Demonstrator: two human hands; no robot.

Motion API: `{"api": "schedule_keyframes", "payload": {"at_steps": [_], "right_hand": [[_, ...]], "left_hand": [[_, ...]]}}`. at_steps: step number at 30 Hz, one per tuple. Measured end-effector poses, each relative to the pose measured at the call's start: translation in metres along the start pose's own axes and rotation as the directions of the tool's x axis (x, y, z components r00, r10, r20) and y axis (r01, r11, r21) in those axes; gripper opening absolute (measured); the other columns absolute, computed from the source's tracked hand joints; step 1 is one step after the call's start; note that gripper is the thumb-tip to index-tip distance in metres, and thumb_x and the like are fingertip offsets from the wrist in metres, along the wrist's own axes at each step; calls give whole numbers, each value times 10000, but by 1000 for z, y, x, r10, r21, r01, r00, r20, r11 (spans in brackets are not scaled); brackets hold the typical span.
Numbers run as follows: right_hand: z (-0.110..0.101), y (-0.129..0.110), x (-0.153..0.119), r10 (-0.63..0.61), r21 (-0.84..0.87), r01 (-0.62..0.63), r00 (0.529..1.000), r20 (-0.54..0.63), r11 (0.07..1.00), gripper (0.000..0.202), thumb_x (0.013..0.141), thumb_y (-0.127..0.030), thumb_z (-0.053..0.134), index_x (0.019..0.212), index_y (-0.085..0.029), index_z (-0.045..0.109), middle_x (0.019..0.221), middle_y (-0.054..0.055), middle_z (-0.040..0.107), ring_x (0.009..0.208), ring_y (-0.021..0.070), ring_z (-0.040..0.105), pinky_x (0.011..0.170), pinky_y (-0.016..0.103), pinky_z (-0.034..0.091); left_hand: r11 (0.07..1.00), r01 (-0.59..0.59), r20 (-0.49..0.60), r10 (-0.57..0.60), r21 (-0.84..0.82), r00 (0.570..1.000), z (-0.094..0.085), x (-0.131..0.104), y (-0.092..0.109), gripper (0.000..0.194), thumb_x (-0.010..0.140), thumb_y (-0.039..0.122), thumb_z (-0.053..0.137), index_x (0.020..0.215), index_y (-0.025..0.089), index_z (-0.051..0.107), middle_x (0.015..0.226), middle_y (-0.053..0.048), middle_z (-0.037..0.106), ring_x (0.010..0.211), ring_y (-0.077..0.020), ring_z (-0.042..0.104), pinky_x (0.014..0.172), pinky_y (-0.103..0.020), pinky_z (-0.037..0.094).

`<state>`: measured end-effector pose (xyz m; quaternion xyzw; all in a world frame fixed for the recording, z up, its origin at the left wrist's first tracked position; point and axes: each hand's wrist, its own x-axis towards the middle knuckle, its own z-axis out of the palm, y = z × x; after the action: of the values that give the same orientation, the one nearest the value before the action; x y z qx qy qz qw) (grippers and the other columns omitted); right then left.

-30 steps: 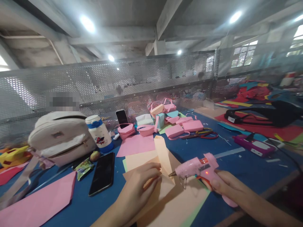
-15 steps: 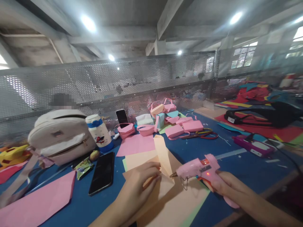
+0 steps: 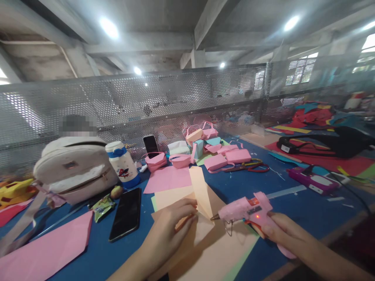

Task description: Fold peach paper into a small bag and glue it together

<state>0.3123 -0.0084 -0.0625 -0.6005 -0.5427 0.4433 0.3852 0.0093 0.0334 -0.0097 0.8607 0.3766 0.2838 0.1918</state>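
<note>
My right hand is wrapped round the handle of a pink hot glue gun, whose small red light is lit. Its metal nozzle points left and meets, or nearly meets, a folded piece of peach paper. My left hand pinches that folded paper between thumb and fingers, just left of the nozzle. Beneath both hands lie larger peach sheets, with a green sheet showing at their edge. Whether glue is coming out is too small to tell.
Left of my hands are a black phone, a bottle, a white backpack and pink paper. Behind are small pink paper bags and scissors. A purple device lies right. Mesh panels close the back.
Almost nothing differs. The glue gun's nozzle and my left hand have shifted very slightly along the folded paper; both hands keep their hold.
</note>
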Motion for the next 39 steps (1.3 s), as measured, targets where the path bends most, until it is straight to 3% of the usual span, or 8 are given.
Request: {"api": "schedule_keyframes", "payload": {"at_steps": [8,15,22,29,34,39], "right_hand": [[1,-1,-2,2,-7,-2,1000,-25,1000,531,734,-720,623,751,-193,683,739,30,604,721,210,587,587,270,499],[1,0,-5,7,-57,-9,999,-36,998,482,775,-668,609,788,-194,699,773,23,634,746,204,593,673,287,515],[3,-8,-10,0,-85,-8,995,-104,996,556,726,-714,599,936,-220,744,812,53,696,805,260,638,659,303,536],[0,-9,-10,-31,-124,20,996,-89,992,425,767,-635,610,752,-229,735,741,47,686,801,268,649,738,321,559],[1,-9,-11,-75,-124,65,994,-79,990,496,779,-655,593,961,-228,769,976,80,747,953,335,668,876,392,552],[4,-19,-14,-167,-122,164,986,-11,979,585,803,-684,559,1099,-220,756,1198,112,712,1191,382,591,1060,455,449]], "left_hand": [[1000,-4,-9,4,-3,1000,-1,1,0,217,985,197,467,907,200,669,1132,-89,699,1034,-198,665,875,-255,506],[1000,3,-1,-3,-13,1000,-1,1,0,219,984,181,465,896,197,665,1126,-80,701,1026,-184,660,879,-242,495],[1000,2,2,-2,-30,1000,-2,2,0,213,978,180,468,919,201,671,1079,-69,705,1004,-196,663,858,-261,507],[1000,4,-11,-4,-28,1000,-3,5,2,216,975,183,473,883,201,668,1051,-69,712,977,-200,667,842,-266,512],[999,3,-4,-3,-42,1000,-3,2,0,218,978,184,466,898,202,667,1058,-63,705,986,-193,659,850,-260,503],[999,0,-4,0,-32,1000,-3,2,1,213,976,170,470,903,201,668,1075,-60,706,987,-182,659,849,-247,497]]}}
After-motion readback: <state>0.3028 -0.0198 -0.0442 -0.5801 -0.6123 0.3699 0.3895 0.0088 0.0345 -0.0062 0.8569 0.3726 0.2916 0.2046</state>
